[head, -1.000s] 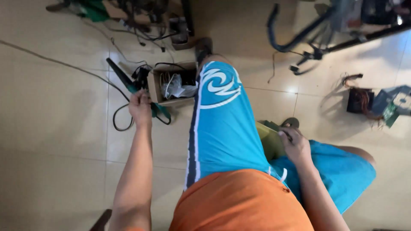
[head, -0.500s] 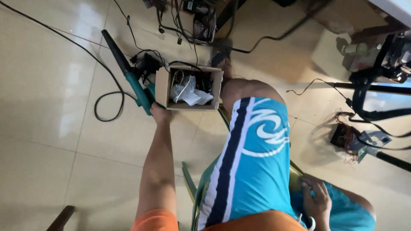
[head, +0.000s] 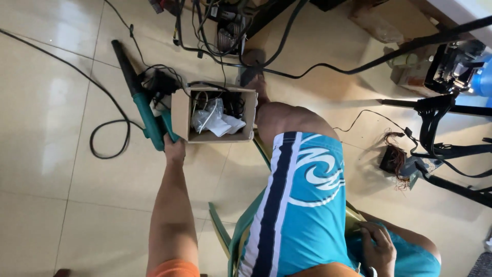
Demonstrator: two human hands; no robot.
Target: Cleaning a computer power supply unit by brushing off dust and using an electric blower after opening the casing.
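Green plastic chair (head: 230, 241) on tiled floor (head: 56, 169). Black tripod legs (head: 446, 149) well right of chair; small circuit board with wires (head: 397, 161) just left of tripod. Cable tangle (head: 215, 25) far above chair.

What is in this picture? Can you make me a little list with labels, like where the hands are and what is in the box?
Left hand: on the lower left corner of the open brown cardboard box, beside the teal and black handheld power tool
Right hand: resting on the thigh, holding nothing visible
Box contents: crumpled clear plastic bag, dark cables
Seat: green plastic chair
Floor: glossy beige tiled floor with a looped black cord
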